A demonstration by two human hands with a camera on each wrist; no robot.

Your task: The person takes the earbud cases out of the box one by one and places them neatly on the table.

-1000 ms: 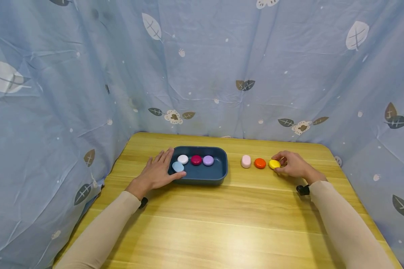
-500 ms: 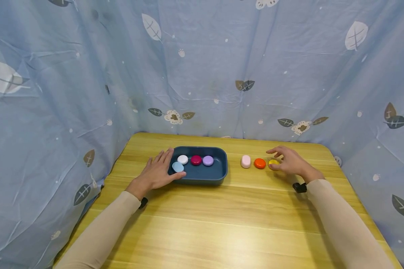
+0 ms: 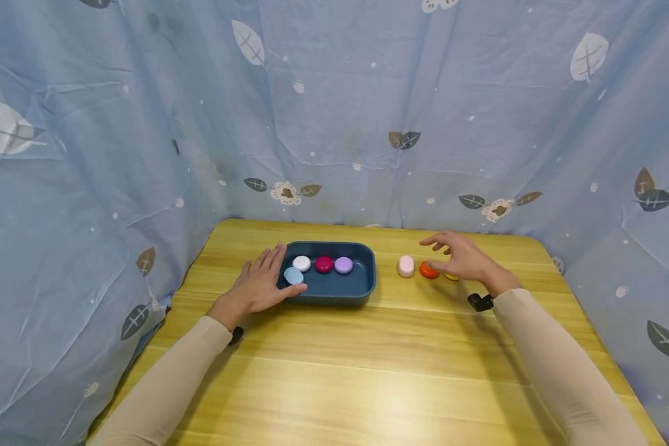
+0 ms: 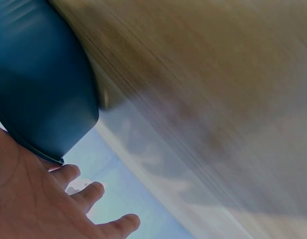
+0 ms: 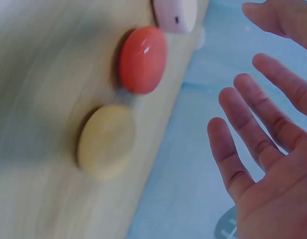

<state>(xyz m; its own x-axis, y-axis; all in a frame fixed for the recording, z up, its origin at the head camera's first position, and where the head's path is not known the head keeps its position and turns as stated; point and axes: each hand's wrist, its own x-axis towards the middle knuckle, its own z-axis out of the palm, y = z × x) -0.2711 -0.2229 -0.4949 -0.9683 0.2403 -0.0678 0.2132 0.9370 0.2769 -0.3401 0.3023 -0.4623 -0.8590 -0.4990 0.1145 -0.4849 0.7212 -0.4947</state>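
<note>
My left hand (image 3: 260,285) rests on the left end of a dark blue tray (image 3: 334,288), fingers straight and spread, thumb over the front rim. Inside lie small glossy rounded pieces: white (image 3: 301,264), crimson (image 3: 324,264), lavender (image 3: 343,266) and light blue (image 3: 293,275), the last beside my thumb. To the tray's right, pale pink (image 3: 406,266), orange-red (image 3: 428,271) and yellow (image 5: 106,143) pieces stand in a row on the table. Above the orange-red and yellow ones hovers my right hand (image 3: 461,257), fingers extended, holding nothing; it partly hides both in the head view.
The wooden table (image 3: 334,371) ends at a blue patterned curtain (image 3: 334,111) behind and on both sides. A black wrist strap mount (image 3: 480,302) sits under my right wrist; another (image 3: 236,336) is at the left.
My right hand has let go of the yellow piece, lifted with its fingers spreading, and moved left over the orange-red one. My left hand and the tray stay put.
</note>
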